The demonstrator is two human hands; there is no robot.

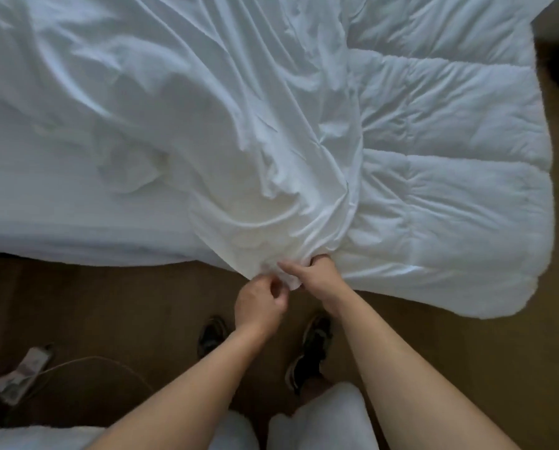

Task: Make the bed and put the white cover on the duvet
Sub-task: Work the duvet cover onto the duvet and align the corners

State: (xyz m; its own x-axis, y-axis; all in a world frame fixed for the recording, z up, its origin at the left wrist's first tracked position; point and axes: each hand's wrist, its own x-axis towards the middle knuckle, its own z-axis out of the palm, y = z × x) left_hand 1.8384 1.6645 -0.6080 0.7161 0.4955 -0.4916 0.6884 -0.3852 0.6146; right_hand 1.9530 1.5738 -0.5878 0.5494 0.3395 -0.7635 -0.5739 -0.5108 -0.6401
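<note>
Head: hands point(260, 306) point(318, 274) pinching cover point(239, 141) corner.

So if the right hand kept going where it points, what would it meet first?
The right hand would press straight into the bunched white cover it grips; the duvet lies just beside, though depth is unclear.

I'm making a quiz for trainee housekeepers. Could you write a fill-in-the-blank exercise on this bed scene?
1. The left hand and right hand both grip the bunched white ____.
2. The bare quilted duvet lies to the ____ of both hands.
3. The power strip lies on the ____.
Missing words: cover; right; floor.
</note>
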